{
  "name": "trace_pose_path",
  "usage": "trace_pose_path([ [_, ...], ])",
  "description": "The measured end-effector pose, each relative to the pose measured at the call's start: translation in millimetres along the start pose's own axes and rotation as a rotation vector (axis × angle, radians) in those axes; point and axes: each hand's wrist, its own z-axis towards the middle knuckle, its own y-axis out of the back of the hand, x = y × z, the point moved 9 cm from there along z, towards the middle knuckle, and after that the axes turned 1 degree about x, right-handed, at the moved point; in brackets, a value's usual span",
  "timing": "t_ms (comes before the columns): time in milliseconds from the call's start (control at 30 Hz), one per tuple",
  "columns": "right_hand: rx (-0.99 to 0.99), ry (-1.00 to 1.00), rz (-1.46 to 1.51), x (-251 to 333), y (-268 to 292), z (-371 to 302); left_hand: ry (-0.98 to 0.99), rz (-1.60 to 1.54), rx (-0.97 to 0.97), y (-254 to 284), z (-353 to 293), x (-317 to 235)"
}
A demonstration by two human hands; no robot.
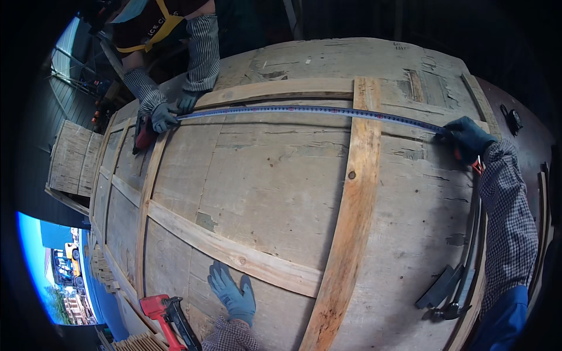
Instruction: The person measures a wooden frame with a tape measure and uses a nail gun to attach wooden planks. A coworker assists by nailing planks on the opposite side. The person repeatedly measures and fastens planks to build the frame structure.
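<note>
Head view: the measuring step appears to be in hand. The right hand (468, 139) pinches one end of the tape measure (304, 109), stretched across the wooden panel (263, 181) to a co-worker's gloved hands (167, 114). The left hand (234, 295) lies flat, fingers spread, holding nothing. The next move likely calls for a taut tape

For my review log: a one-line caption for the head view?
Right hand and a co-worker's gloved hands stretch a tape measure across a wooden panel.
</note>
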Motion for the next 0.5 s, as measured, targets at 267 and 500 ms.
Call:
trace_pose_path([
  [267,-0.131,0.15,-0.134,-11.5,21.8,9.1,-0.064,0.07,0.022,-11.8,1.7,1.7],
  [500,-0.063,0.108,-0.027,-7.0,13.4,19.7,-0.006,0.088,0.04,-10.2,-2.3,8.9],
])
